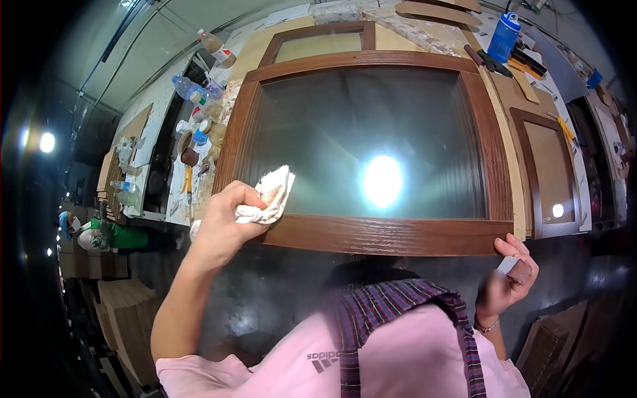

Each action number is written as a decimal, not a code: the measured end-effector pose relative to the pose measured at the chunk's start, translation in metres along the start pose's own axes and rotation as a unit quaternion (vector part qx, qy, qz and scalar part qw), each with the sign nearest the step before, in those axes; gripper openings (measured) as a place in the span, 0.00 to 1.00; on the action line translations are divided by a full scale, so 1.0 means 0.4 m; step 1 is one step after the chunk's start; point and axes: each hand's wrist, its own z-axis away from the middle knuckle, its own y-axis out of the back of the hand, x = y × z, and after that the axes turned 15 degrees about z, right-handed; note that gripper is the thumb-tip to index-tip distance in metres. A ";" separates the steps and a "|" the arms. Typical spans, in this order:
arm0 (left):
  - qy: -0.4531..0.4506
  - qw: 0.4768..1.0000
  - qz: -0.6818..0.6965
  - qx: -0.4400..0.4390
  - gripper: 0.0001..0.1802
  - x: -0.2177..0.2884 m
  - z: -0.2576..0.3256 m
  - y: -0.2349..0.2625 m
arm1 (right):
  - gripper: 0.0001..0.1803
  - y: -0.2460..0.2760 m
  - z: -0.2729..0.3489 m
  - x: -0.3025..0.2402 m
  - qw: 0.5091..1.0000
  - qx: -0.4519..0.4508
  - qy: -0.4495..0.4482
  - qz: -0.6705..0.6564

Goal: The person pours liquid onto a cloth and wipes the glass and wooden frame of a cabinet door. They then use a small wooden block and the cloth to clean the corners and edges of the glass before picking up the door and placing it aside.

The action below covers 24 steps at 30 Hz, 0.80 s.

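Note:
A brown wooden door frame [371, 236] with a dark glass pane [332, 126] lies before me on the bench, and a bright lamp reflects in the glass. Closed around a folded white cloth [280, 192], my left hand [225, 215] is at the frame's near left corner; brownish stains show on the cloth. My right hand [523, 273] is at the near right corner, fingertips against the frame's edge. A small, flat, light-grey piece [508, 265] sits in its curled fingers; its kind is unclear. Part of that hand is blurred.
Plastic bottles [189, 87] and jars line the left, beside orange-handled pliers [188, 179]. A smaller framed panel [318, 45] lies beyond, another [549, 166] to the right. A blue bottle [504, 36] stands far right. A person in green [126, 237] is at far left.

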 end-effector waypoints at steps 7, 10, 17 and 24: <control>-0.094 0.993 -0.053 -0.047 0.14 0.008 0.003 -0.045 | 0.26 -0.004 0.009 0.002 1.000 -0.004 -0.014 -0.003; -0.139 0.986 -0.057 -0.079 0.14 0.012 -0.002 -0.052 | 0.26 0.002 0.002 -0.002 1.000 -0.010 -0.022 0.010; -0.282 0.930 -0.230 0.051 0.18 0.062 -0.045 -0.019 | 0.27 0.049 -0.148 -0.139 0.993 -0.117 -0.003 -0.003; -0.281 0.883 0.311 -0.211 0.29 0.130 0.052 -0.209 | 0.21 -0.114 -0.311 -0.291 0.619 -0.613 -0.205 -0.446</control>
